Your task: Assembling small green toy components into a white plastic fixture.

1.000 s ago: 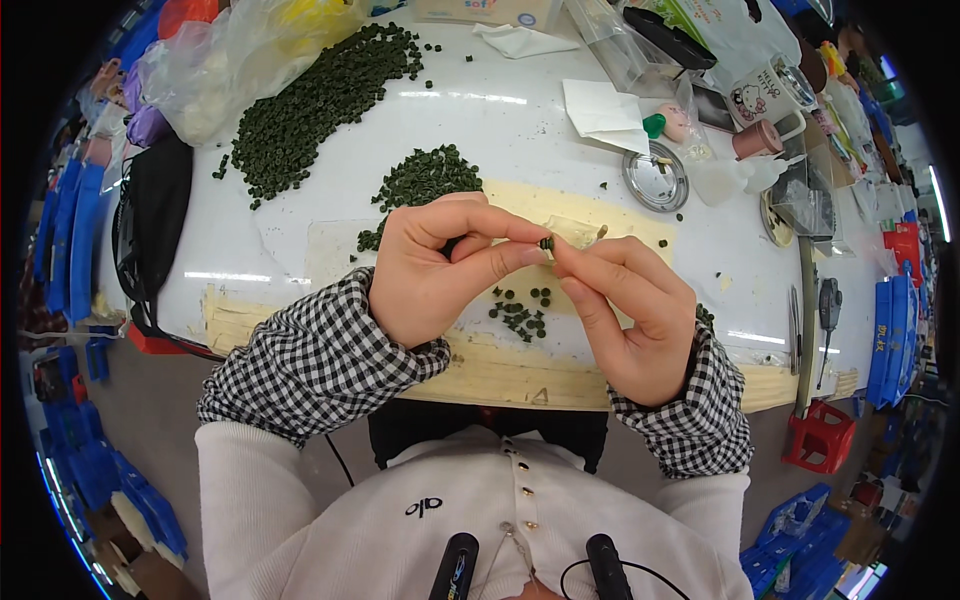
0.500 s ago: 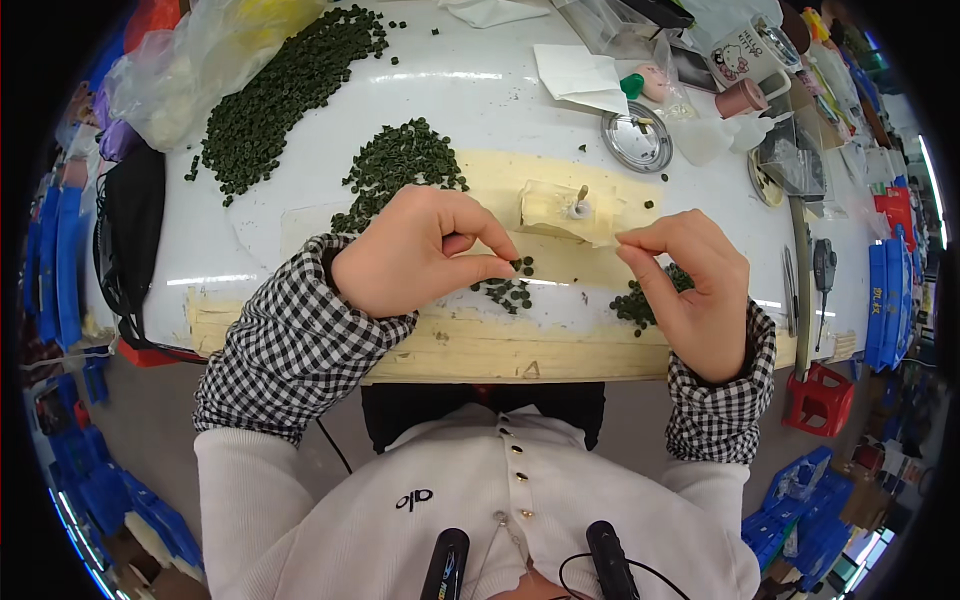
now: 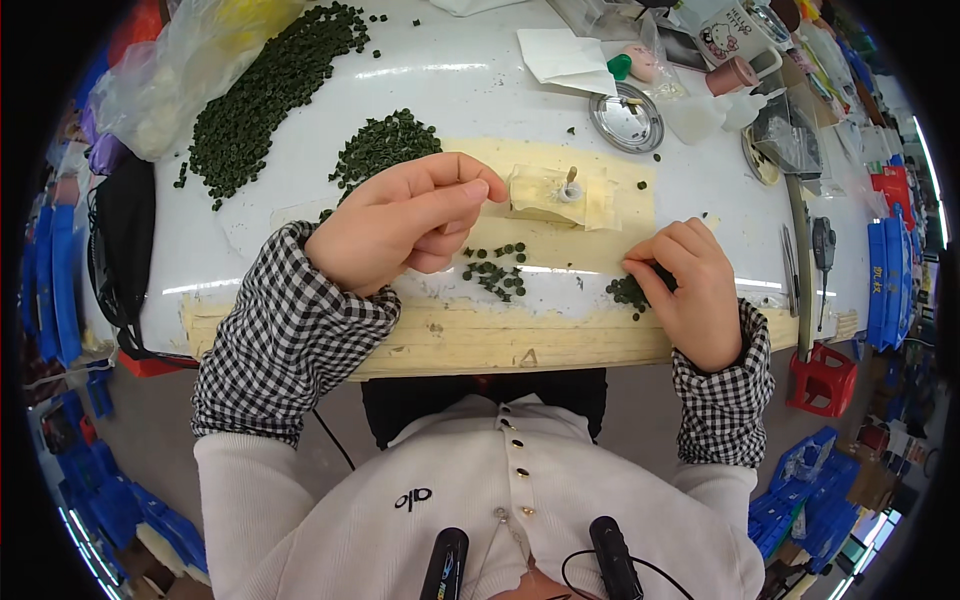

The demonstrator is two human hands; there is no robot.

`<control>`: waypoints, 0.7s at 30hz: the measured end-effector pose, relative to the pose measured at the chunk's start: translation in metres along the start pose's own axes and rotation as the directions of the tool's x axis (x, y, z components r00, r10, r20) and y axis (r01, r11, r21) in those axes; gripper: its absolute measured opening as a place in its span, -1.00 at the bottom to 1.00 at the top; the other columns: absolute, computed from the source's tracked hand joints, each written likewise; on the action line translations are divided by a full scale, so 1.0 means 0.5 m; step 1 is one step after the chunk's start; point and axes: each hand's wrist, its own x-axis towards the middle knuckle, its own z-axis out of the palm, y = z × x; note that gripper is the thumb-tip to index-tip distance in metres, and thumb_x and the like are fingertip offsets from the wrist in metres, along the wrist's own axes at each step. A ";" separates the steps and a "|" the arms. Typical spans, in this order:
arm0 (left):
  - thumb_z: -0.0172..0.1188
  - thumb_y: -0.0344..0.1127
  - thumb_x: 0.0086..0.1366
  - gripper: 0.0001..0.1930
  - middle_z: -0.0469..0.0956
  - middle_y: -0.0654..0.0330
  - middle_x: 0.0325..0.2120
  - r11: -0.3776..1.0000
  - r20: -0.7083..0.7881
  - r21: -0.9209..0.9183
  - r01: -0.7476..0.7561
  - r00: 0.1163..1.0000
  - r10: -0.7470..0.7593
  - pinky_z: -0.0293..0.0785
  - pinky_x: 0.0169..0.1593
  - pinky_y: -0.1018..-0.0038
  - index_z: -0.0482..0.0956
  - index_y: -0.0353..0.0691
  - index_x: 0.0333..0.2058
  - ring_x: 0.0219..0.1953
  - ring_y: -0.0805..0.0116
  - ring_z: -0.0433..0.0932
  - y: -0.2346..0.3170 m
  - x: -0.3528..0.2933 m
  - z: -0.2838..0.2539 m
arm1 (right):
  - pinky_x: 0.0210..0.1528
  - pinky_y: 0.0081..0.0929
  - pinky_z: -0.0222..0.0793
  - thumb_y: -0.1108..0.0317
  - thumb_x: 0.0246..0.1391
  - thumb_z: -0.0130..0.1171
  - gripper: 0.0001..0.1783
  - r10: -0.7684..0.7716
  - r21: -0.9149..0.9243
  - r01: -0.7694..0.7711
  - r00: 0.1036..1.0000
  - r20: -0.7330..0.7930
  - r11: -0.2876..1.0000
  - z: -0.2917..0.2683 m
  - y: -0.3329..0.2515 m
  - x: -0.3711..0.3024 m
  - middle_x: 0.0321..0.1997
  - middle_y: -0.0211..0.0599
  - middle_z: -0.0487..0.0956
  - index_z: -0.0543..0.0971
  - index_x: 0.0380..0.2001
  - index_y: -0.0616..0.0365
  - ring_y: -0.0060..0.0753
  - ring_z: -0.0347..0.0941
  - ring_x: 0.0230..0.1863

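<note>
My left hand (image 3: pixel 405 215) is closed, thumb against forefinger, at the left end of a tape-covered block (image 3: pixel 540 197). Any small part in that pinch is hidden. A short brown pin (image 3: pixel 571 175) in a pale collar stands upright on the block. Below the left hand lies a loose group of small dark green pieces (image 3: pixel 492 278), some of them round. My right hand (image 3: pixel 688 290) is over a little heap of dark green discs (image 3: pixel 626 291), its fingertips drawn together at the heap's upper edge. What those fingertips hold, if anything, cannot be made out.
Two larger heaps of green parts, a middle one (image 3: pixel 385 150) and a far-left one (image 3: pixel 265 105), lie beside a plastic bag (image 3: pixel 165 95). At the far right are a round metal dish (image 3: pixel 627 118), a white mug (image 3: pixel 735 35) and tweezers (image 3: pixel 789 262). A wooden strip (image 3: pixel 450 335) edges the table.
My left hand has moved up from the loose green pieces to the block's left end. My right hand has left the block's right side and come down to the small heap of discs.
</note>
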 end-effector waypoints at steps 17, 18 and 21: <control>-0.15 -0.30 0.42 -0.72 0.39 0.34 -0.45 0.921 -0.108 -0.371 -0.123 0.990 0.089 0.04 -0.61 0.78 0.39 -0.39 -0.06 -0.63 0.72 0.06 -0.023 0.012 -0.024 | -0.32 -0.42 0.30 0.52 -0.26 0.24 -0.83 -0.190 -0.215 0.166 0.977 -0.097 0.962 0.032 -0.007 0.000 -0.50 -0.36 0.43 0.54 -0.47 0.20 -0.32 0.34 -0.40; -0.14 -0.30 0.42 -0.70 0.39 0.34 -0.44 0.915 -0.088 -0.380 -0.135 0.990 0.110 0.05 -0.60 0.78 0.39 -0.40 -0.04 -0.62 0.72 0.07 -0.025 0.012 -0.027 | -0.32 -0.42 0.30 0.53 -0.27 0.23 -0.82 -0.189 -0.213 0.164 0.977 -0.102 0.963 0.033 -0.008 0.000 -0.49 -0.36 0.43 0.54 -0.46 0.20 -0.32 0.34 -0.40; -0.13 -0.31 0.41 -0.65 0.39 0.35 -0.40 0.909 -0.185 -0.375 -0.184 0.975 0.121 0.07 -0.57 0.77 0.34 -0.44 0.05 -0.58 0.71 0.09 -0.023 0.013 -0.018 | -0.31 -0.42 0.31 0.54 -0.30 0.20 -0.79 -0.190 -0.222 0.161 0.975 -0.113 0.962 0.038 -0.007 -0.004 -0.47 -0.35 0.44 0.54 -0.44 0.21 -0.32 0.35 -0.39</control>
